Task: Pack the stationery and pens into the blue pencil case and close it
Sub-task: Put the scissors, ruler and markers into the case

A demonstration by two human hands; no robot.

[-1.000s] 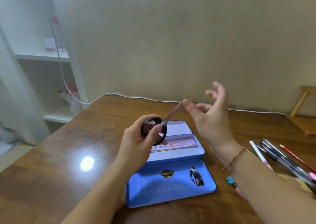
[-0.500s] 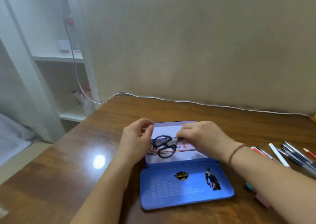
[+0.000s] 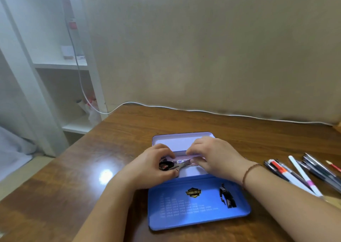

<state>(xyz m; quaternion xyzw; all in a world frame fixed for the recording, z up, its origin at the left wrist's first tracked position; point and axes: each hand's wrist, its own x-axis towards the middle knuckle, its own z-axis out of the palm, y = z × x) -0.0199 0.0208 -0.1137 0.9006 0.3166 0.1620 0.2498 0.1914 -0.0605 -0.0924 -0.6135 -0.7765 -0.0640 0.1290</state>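
Scissors [image 3: 175, 166] lowered into pencil case [image 3: 199, 205] (lid open) | hands: left [image 3: 155, 165] and right [image 3: 214, 156] both pinching them

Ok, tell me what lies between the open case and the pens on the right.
In the head view, only the right forearm crosses that stretch; otherwise bare table separates the case from the pens.

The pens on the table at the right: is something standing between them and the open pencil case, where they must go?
Nothing visible on the table blocks them. The pens lie right of the blue pencil case, bare wood between. Inside the tray, though, the left hand and right hand cover the scissors, occupying the space for now.
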